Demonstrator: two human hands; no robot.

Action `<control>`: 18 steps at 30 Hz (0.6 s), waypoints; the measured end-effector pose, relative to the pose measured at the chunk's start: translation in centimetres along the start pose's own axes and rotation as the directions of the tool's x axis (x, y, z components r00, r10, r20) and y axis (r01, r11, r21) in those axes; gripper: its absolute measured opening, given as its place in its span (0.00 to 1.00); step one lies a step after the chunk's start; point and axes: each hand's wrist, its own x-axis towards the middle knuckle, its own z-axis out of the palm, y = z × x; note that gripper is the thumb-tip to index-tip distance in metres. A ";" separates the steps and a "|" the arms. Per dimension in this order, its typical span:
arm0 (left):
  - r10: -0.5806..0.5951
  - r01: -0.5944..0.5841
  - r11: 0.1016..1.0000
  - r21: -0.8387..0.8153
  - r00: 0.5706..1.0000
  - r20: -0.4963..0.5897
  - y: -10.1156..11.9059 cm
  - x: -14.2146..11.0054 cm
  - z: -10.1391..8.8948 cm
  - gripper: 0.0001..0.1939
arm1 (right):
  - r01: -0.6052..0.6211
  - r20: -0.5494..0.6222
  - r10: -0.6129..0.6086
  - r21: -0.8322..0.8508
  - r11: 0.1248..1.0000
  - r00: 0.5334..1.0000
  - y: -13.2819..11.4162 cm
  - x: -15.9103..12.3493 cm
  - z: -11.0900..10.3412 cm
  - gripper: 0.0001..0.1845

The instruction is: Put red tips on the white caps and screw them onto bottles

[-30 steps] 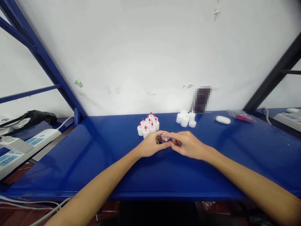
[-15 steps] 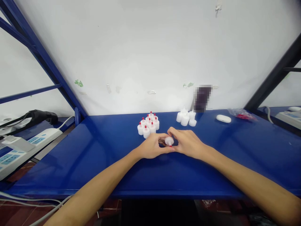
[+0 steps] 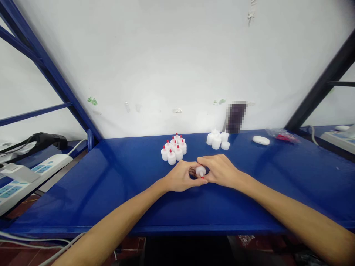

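A small white bottle cap with a red-tipped nozzle (image 3: 200, 170) is held between my two hands, its nozzle tilted down toward me. My left hand (image 3: 181, 176) is closed round it from the left, the thumb at the red tip. From the right, my right hand (image 3: 222, 170) grips the same cap with thumb and fingers; some fingertips are hidden. Just beyond my left hand stands a cluster of several white nozzle caps with red tips (image 3: 171, 158), upright. Farther right is a group of several white nozzle caps without red tips (image 3: 216, 142).
All this is on a blue table (image 3: 124, 184) against a white wall. At the back right lie a white oval case (image 3: 261, 140) and a clear bag with red pieces (image 3: 285, 137). A blurred dark object (image 3: 235, 117) leans on the wall. A power strip (image 3: 33, 173) is at left.
The cap has turned so that its round top and red tip show between my hands. Both hands have shifted slightly toward me, and my right fingers have moved round the cap.
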 end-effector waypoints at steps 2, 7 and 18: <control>-0.004 0.005 0.999 0.035 1.000 -0.006 -0.1 0.1 -0.1 0.14 | -0.012 0.010 0.012 0.003 1.000 1.000 0.0 0.0 -0.1 0.16; 0.047 -0.009 0.942 0.335 0.993 -0.107 -0.1 0.0 -1.0 0.12 | 0.003 -0.015 -0.003 0.058 0.998 1.000 0.2 -0.2 -1.1 0.13; 0.032 0.051 0.482 0.875 0.997 -0.076 -0.6 -0.3 -2.0 0.23 | -0.282 -0.276 0.272 0.001 0.959 0.922 5.0 0.3 -1.8 0.14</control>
